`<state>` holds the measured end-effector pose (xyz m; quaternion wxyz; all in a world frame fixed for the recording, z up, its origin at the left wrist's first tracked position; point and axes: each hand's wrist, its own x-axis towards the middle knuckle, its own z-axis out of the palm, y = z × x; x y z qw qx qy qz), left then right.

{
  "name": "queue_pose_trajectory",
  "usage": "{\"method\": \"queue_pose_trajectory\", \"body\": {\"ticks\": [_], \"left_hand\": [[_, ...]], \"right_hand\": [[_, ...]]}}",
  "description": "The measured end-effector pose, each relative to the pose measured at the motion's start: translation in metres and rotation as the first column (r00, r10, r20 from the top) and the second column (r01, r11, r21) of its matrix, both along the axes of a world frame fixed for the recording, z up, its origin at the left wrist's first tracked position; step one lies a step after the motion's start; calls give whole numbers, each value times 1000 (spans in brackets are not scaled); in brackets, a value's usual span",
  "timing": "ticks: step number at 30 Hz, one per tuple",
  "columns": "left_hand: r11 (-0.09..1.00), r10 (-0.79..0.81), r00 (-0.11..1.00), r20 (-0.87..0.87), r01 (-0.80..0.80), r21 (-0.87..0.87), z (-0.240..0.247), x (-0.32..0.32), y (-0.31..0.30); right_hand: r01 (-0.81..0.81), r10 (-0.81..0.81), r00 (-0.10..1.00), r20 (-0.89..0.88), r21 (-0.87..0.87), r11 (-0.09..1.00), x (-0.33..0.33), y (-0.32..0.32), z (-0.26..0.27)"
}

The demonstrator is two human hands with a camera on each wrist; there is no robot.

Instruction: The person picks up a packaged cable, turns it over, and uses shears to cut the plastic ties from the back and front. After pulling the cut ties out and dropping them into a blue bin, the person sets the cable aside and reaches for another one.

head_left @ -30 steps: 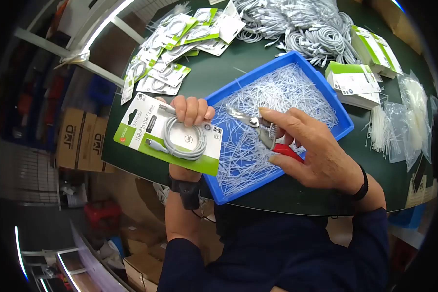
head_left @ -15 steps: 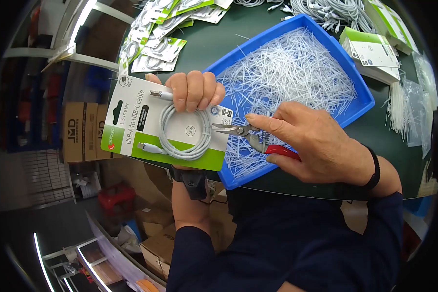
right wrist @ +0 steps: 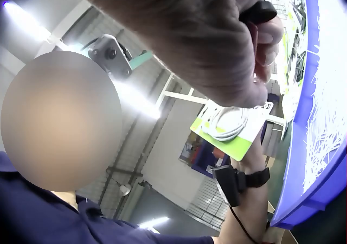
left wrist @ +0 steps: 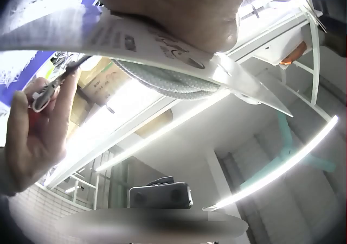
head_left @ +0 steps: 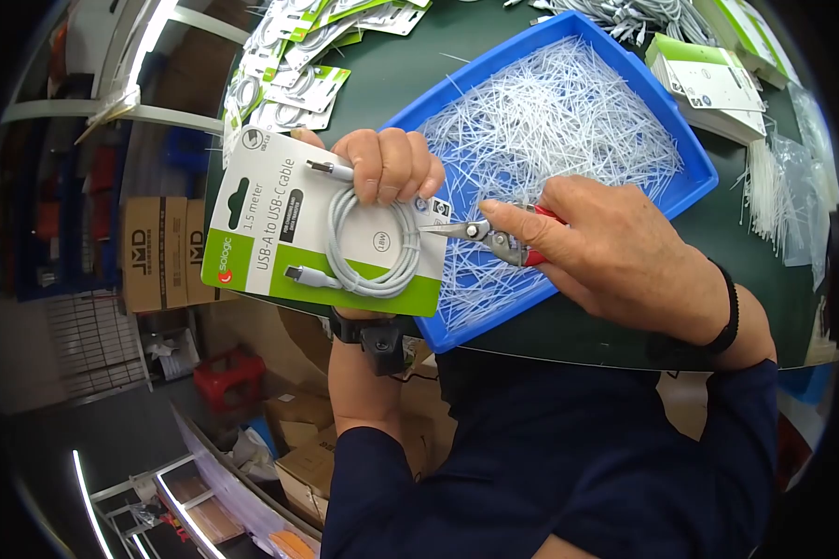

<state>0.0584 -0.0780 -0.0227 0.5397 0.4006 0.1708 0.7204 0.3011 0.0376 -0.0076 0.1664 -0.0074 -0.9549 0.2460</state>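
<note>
My left hand (head_left: 391, 166) grips the top edge of a white and green card (head_left: 268, 242), fingers over its front. The card reads "USB-A to USB-C cable" and bears a coiled grey-white cable (head_left: 345, 256), its two plugs lying toward the left. A thin tie (head_left: 412, 238) circles the coil's right side. My right hand (head_left: 625, 247) holds red-handled snips (head_left: 502, 244) with its fingers curled round the handles. Their blade tips point left, right at the tie. In the left wrist view the card (left wrist: 122, 40) is nearly edge-on, the snips (left wrist: 54, 91) beside it.
Below the hands a blue tray (head_left: 704, 191) holds a heap of thin white strips (head_left: 569, 112). Carded cables (head_left: 303, 88) pile up at the back left. Loose grey cables (head_left: 625, 17) lie at the back, with a stack of cards (head_left: 708, 88) and plastic bags (head_left: 792, 200) to the right.
The snips have moved left from above the tray to the coil's right side. My right fingers have closed further round the handles. The head view has shifted, and the card remains in my left hand.
</note>
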Motion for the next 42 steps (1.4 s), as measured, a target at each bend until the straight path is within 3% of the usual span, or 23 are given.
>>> {"method": "queue_pose_trajectory", "body": {"ticks": [3,6,8,11,14,15,20,23,28,35,39,42], "left_hand": [[986,166,953,254,-157,-54,8,16,1],[997,76,896,438,-72,-26,-9,22,9],[1000,24,842,540,-25,-6,-18,33,15],[990,74,778,624,17,-137,-23,58,20],[985,82,735,673,42,-166,-29,75,18],[981,94,723,685,49,-186,-30,78,17],[963,155,673,723,61,-264,-38,84,13],[989,-142,726,673,126,73,-62,77,27],[995,-93,708,700,91,40,-51,85,23],[989,-146,770,620,110,96,-52,81,27],[999,18,870,493,7,-49,-22,73,17],[998,39,873,487,-13,-56,-7,71,6]], "right_hand": [[14,-12,998,66,-38,999,1,7,11],[43,-136,968,-213,-395,918,-13,3,-3],[27,-120,972,-203,-410,911,-16,3,-6],[-13,-88,976,-198,-457,889,-18,5,-12],[-142,-49,917,-397,-437,888,-24,7,-20],[-139,-41,922,-384,-429,893,-24,9,-20],[-156,-8,911,-411,-365,918,-24,13,-21],[-164,13,919,-394,-351,922,-22,14,-20],[-176,35,896,-444,-281,943,-23,16,-23],[-259,142,875,-463,-200,945,-26,14,-23],[-220,99,952,-291,-419,881,-21,6,-12],[-232,169,973,-159,-596,769,-19,6,-2]]}}
